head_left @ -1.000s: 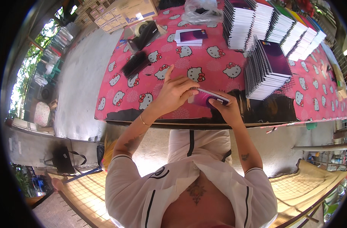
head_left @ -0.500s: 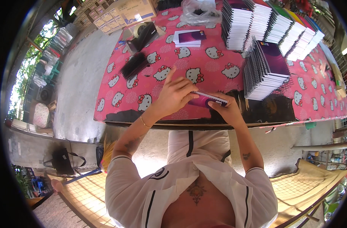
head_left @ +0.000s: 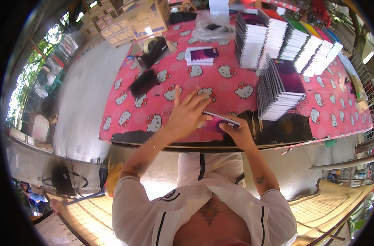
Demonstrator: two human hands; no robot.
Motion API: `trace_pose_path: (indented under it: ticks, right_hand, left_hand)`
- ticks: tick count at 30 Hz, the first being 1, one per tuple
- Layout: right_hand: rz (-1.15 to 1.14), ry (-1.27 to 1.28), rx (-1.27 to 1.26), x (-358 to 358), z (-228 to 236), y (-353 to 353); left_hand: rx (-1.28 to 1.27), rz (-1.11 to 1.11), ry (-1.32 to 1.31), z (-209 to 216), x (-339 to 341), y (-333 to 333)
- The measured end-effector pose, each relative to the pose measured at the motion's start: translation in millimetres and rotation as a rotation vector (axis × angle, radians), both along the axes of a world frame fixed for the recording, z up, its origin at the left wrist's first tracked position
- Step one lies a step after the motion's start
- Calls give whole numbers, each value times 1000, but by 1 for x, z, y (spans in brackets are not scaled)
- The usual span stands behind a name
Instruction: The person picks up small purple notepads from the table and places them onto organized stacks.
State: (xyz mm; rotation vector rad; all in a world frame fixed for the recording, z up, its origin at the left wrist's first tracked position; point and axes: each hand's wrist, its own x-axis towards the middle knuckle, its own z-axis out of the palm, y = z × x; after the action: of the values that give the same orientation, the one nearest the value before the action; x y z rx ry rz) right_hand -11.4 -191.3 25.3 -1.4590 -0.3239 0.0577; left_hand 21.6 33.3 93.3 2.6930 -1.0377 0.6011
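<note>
Purple notebook (head_left: pixel 215 124) held in right hand (head_left: pixel 238 132) grip; left hand (head_left: pixel 188 113) splayed wide at its left end. One-sided hold could let it tilt, slip onto counter (head_left: pixel 216 85).

- Setting: a small, semi-open workshop.
- Worktable (head_left: pixel 137 108): a pink, cartoon-patterned cloth covers most of it; tall stacks of spiral-bound notebooks (head_left: pixel 252 43) and a black tape dispenser (head_left: pixel 157 53) stand on top.
- Cardboard boxes (head_left: pixel 150 20): piled near the table's far left corner.
- Floor (head_left: pixel 88 86): bare grey concrete.
- Margins: wire mesh (head_left: pixel 365 78) at right; daylight through green foliage (head_left: pixel 18 84) at left.
</note>
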Motion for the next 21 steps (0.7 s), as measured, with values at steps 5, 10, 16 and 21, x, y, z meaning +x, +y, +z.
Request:
trace_pose_path:
  ticks: [5, 10, 16, 21]
  right_hand:
    - [-23, 123, 86, -11, 1, 15]
    - [-41, 210, 203, -13, -6, 21]
    - [-108, 188, 189, -15, -2, 23]
    - [-158, 238, 204, -14, 2, 10]
  left_hand:
    - [16, 190, -34, -48, -34, -16]
    - [30, 186, 16, -27, -14, -22]
    - [-9, 212, -9, -37, -20, -28]
    - [-131, 48, 96, -53, -51, -34]
